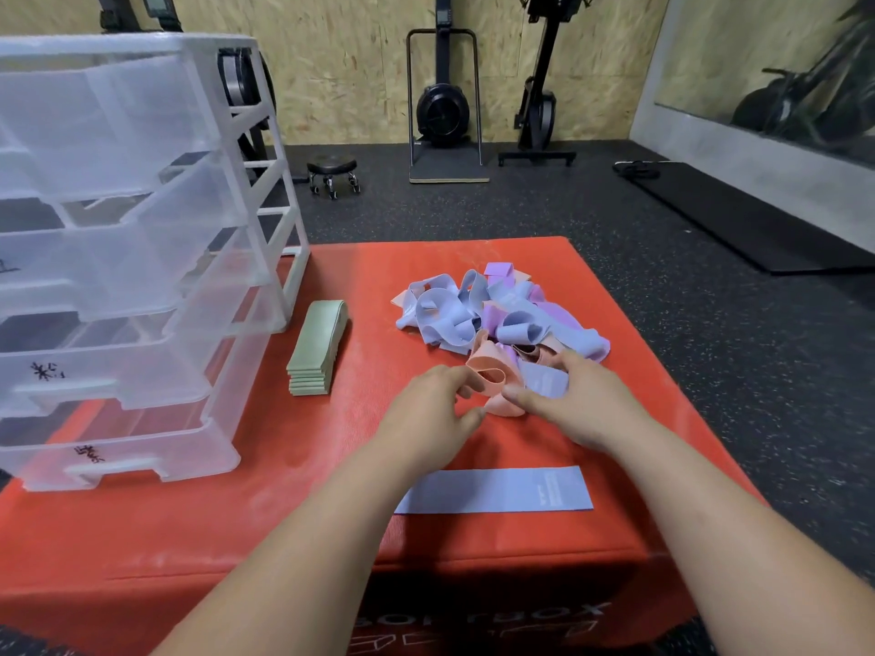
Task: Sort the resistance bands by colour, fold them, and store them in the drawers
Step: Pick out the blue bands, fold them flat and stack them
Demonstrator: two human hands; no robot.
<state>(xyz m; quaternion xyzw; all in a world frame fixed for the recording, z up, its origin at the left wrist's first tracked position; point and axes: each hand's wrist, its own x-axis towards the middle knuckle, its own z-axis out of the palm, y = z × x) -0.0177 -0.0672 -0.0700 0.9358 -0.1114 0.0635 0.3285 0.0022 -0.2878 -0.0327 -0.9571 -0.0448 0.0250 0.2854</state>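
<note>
- L hand (433,402): index + thumb curled, pinching loop edge of pink band (492,378).
- R hand (575,402): fingers relaxed, laid on pile (502,314); thumb touches pink band.
- Pile: tangled soft loops, blue/purple/pink, mid box; count can't tell.
- 1 flat blue band (492,490), rectangular strip, btwn forearms.
- 1 green stack (317,352), neatly folded layers, left of pile.
- 1 drawer unit (142,258), clear plastic, 5 drawers, on textured red box (189,537), far left.

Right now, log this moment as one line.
step: sorting | left hand: pinches pink band | right hand: touches pink band, grip unclear | green stack: folded, beside drawers | blue band: flat, near edge
</note>
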